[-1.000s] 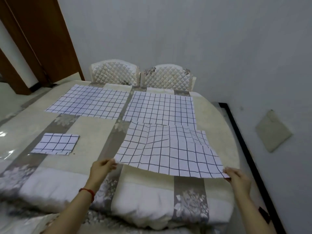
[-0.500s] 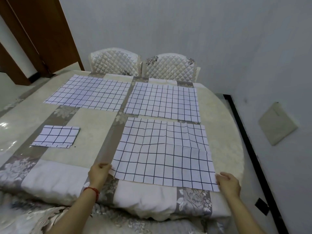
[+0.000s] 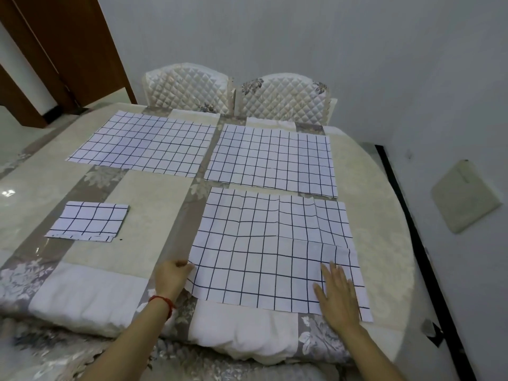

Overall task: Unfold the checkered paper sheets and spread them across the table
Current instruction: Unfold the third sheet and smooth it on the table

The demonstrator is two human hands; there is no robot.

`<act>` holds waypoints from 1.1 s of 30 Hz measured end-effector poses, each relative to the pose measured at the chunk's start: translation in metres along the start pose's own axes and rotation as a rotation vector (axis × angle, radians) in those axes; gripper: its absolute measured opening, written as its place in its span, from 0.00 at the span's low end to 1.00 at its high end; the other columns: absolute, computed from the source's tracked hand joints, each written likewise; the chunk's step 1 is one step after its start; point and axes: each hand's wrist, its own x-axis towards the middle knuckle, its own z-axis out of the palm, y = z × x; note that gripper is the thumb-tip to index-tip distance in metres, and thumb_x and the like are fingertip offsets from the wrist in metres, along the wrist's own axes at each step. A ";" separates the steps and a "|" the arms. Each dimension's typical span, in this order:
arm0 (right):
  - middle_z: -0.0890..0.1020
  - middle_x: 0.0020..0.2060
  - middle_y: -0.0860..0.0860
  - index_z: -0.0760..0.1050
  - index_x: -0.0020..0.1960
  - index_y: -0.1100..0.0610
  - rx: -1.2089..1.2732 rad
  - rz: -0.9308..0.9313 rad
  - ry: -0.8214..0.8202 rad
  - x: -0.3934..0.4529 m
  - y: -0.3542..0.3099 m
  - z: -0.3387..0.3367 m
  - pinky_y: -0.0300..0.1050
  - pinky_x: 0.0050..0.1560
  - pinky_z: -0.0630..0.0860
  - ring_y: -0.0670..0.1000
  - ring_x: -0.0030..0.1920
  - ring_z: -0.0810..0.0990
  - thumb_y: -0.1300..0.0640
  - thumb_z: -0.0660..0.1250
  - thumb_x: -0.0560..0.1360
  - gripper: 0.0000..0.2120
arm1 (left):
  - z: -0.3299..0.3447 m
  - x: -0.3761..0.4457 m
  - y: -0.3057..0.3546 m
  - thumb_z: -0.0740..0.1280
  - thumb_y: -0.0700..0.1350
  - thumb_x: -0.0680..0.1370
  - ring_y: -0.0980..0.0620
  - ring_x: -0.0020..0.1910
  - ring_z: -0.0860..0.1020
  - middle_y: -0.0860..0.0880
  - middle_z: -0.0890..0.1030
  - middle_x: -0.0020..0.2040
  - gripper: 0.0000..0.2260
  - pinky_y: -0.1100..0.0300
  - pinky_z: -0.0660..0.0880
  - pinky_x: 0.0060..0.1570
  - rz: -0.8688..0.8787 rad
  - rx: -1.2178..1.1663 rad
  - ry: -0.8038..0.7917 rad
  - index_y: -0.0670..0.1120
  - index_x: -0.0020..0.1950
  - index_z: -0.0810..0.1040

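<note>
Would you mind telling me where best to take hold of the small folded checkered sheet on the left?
Probably at the near edge of the folded sheet, coming from the person's side with a thumb-and-finger grip: its layered edges show there, offering something to lift, while the rest lies flat on the table.

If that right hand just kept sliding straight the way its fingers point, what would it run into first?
Probably nothing solid soon: the right hand lies flat on the near sheet, fingers pointing away. It would cross that sheet's creases, then reach the far right sheet, as far as depth shows.
</note>
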 end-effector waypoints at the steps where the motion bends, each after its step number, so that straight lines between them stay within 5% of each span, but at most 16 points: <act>1: 0.46 0.76 0.50 0.46 0.75 0.50 -0.020 0.004 -0.014 0.002 -0.001 0.005 0.47 0.73 0.37 0.50 0.76 0.43 0.27 0.25 0.64 0.47 | 0.000 0.002 0.000 0.70 0.40 0.72 0.46 0.37 0.72 0.42 0.77 0.35 0.07 0.60 0.67 0.36 0.001 0.006 0.000 0.40 0.33 0.80; 3: 0.45 0.76 0.50 0.46 0.75 0.50 -0.054 0.026 -0.011 0.003 -0.004 0.012 0.49 0.73 0.37 0.50 0.76 0.42 0.27 0.21 0.60 0.51 | -0.004 0.010 -0.006 0.70 0.40 0.71 0.46 0.35 0.72 0.41 0.77 0.33 0.11 0.59 0.67 0.36 -0.005 0.022 0.013 0.42 0.30 0.76; 13: 0.48 0.76 0.52 0.49 0.75 0.51 -0.087 0.039 0.005 0.003 -0.040 0.024 0.51 0.74 0.39 0.52 0.76 0.44 0.29 0.17 0.59 0.53 | -0.032 0.027 -0.025 0.68 0.41 0.72 0.44 0.38 0.74 0.39 0.81 0.39 0.07 0.58 0.68 0.40 0.010 0.063 0.050 0.37 0.40 0.81; 23: 0.47 0.76 0.51 0.47 0.75 0.49 -0.112 0.089 -0.019 -0.005 -0.043 0.025 0.51 0.74 0.39 0.52 0.76 0.44 0.29 0.23 0.63 0.47 | -0.032 0.031 -0.029 0.68 0.42 0.73 0.43 0.42 0.76 0.38 0.83 0.44 0.06 0.56 0.71 0.43 0.037 0.046 0.025 0.39 0.43 0.81; 28: 0.51 0.76 0.50 0.52 0.75 0.51 -0.073 0.110 0.004 -0.007 -0.043 0.023 0.51 0.74 0.40 0.52 0.76 0.46 0.28 0.18 0.59 0.54 | -0.030 0.025 -0.023 0.68 0.43 0.73 0.40 0.46 0.77 0.39 0.81 0.48 0.08 0.51 0.74 0.47 0.034 0.118 0.045 0.40 0.48 0.79; 33: 0.55 0.75 0.50 0.57 0.73 0.53 -0.034 0.045 0.077 0.015 -0.063 0.012 0.51 0.74 0.41 0.51 0.76 0.49 0.29 0.21 0.64 0.51 | -0.008 0.025 -0.004 0.71 0.43 0.70 0.34 0.56 0.71 0.35 0.74 0.57 0.18 0.43 0.72 0.51 0.327 0.339 0.176 0.38 0.58 0.74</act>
